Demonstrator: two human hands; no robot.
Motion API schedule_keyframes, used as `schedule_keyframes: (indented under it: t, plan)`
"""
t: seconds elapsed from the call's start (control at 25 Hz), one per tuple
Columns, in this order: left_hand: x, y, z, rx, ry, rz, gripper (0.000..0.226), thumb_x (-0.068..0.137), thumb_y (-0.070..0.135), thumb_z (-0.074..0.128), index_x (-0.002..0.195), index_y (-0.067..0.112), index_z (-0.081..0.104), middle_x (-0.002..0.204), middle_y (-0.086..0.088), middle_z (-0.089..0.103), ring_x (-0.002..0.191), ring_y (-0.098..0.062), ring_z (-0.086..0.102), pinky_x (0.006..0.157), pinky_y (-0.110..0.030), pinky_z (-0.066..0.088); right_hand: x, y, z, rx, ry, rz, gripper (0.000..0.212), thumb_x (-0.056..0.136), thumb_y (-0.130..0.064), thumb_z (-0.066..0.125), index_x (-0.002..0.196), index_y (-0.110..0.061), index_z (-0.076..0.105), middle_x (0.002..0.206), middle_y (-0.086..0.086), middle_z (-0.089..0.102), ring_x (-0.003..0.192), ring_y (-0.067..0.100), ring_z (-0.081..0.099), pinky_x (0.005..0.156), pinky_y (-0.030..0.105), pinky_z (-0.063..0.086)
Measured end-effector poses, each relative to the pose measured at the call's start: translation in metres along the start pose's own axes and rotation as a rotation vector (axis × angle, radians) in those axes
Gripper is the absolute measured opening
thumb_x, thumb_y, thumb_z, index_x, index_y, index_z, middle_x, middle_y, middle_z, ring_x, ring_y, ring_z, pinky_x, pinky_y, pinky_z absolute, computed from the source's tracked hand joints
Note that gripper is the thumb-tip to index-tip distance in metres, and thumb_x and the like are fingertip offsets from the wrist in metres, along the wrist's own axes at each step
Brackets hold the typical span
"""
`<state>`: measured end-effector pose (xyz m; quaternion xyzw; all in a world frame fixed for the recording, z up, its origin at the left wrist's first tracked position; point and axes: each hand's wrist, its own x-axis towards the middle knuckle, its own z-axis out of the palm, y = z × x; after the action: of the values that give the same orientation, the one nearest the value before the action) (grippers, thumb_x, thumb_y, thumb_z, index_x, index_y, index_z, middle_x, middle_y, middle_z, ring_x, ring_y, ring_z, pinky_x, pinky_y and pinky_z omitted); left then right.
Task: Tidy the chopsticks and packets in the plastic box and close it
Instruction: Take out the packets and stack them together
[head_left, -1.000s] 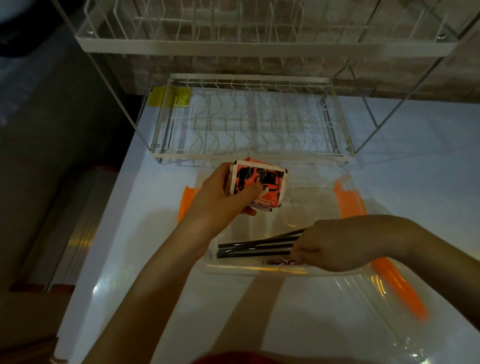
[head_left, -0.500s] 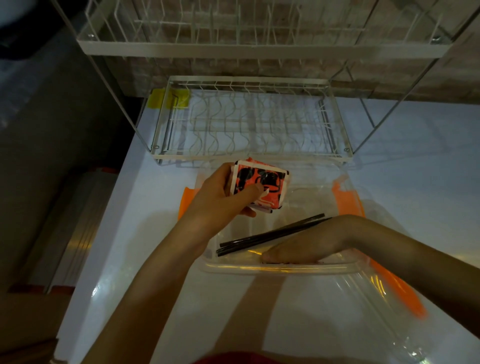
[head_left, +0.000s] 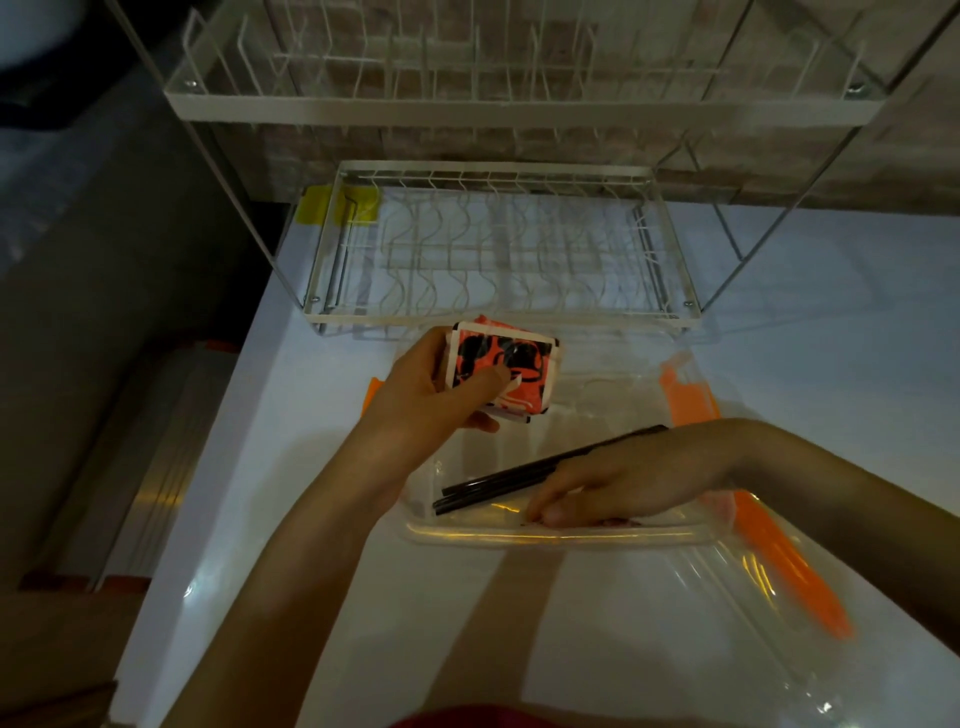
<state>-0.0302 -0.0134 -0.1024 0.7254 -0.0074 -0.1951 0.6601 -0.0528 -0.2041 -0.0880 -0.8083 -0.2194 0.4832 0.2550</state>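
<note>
My left hand (head_left: 431, 402) sits just left of the frame's centre, gripping a small stack of orange-and-black packets (head_left: 501, 371) with white borders; my thumb presses across the front of the top one and my fingers curl round behind. The stack is held above the far left part of the clear plastic box (head_left: 561, 535), which lies open on the white counter (head_left: 322, 457) in the lower middle of the frame. My right hand (head_left: 618, 486) reaches in from the right edge and lies low inside the box, fingers bent down toward its near wall with the fingertips at something small and pinkish on the floor of the box; I cannot tell whether they actually pinch it. The black chopsticks (head_left: 524, 475) lie inside the box in a loose bundle, slanting from lower left up toward the right, their far ends passing behind my right hand. The box's clear lid (head_left: 737, 597) with an orange clip (head_left: 795, 571) lies at the lower right, beside the box. A white wire dish rack (head_left: 498, 244) stands behind the box in the upper half of the frame, with a patch of yellow tape (head_left: 337, 205) at its back left corner.
</note>
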Motion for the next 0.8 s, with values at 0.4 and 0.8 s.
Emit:
schedule_keyframes:
  t: [0.4, 0.8]
  plan:
    - [-0.007, 0.003, -0.001, -0.007, 0.023, 0.015, 0.033, 0.083, 0.018, 0.059, 0.115, 0.017, 0.054, 0.102, -0.002, 0.067, 0.084, -0.01, 0.068, 0.058, -0.015, 0.053, -0.016, 0.011, -0.003, 0.31, 0.2, -0.094, 0.023, 0.084, -0.013, 0.061, 0.091, -0.034, 0.066, 0.11, -0.004, 0.067, 0.104, 0.014, 0.062, 0.096, 0.026, 0.05]
    - [-0.014, 0.005, 0.003, -0.032, 0.009, 0.016, 0.034, 0.084, 0.017, 0.059, 0.117, 0.015, 0.053, 0.103, -0.004, 0.067, 0.078, -0.008, 0.068, 0.056, -0.014, 0.051, -0.01, 0.007, 0.004, 0.274, 0.337, -0.106, 0.026, 0.086, -0.013, 0.058, 0.089, -0.036, 0.068, 0.08, -0.019, 0.07, 0.076, -0.008, 0.064, 0.065, 0.005, 0.048]
